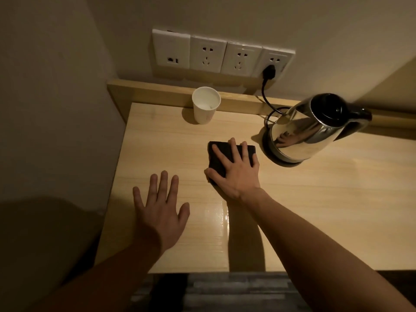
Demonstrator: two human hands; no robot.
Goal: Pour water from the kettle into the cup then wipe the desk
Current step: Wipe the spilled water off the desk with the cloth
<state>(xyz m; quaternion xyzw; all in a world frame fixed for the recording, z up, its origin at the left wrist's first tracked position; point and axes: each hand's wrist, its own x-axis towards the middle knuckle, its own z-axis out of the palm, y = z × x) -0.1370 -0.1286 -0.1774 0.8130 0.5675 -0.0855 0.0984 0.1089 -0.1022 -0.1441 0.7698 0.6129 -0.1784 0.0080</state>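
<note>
A white paper cup [205, 105] stands upright at the back of the light wooden desk [326, 199], with a little water visible in its bottom. A steel kettle [313, 129] with a black lid and handle sits on its base at the back right. A dark folded cloth [219, 157] lies flat on the desk just left of the kettle. My right hand [236, 170] presses flat on the cloth, fingers spread, thumb hooked around its near left edge. My left hand [161, 206] rests flat on the desk, fingers apart, holding nothing. A wet sheen [219, 213] shows near my right wrist.
A black cord [266, 97] runs from the kettle base to a plug in the rightmost of several white wall sockets [222, 55]. A raised wooden ledge [157, 92] borders the desk's back. A wall closes the left side. Dark floor shows below the front edge.
</note>
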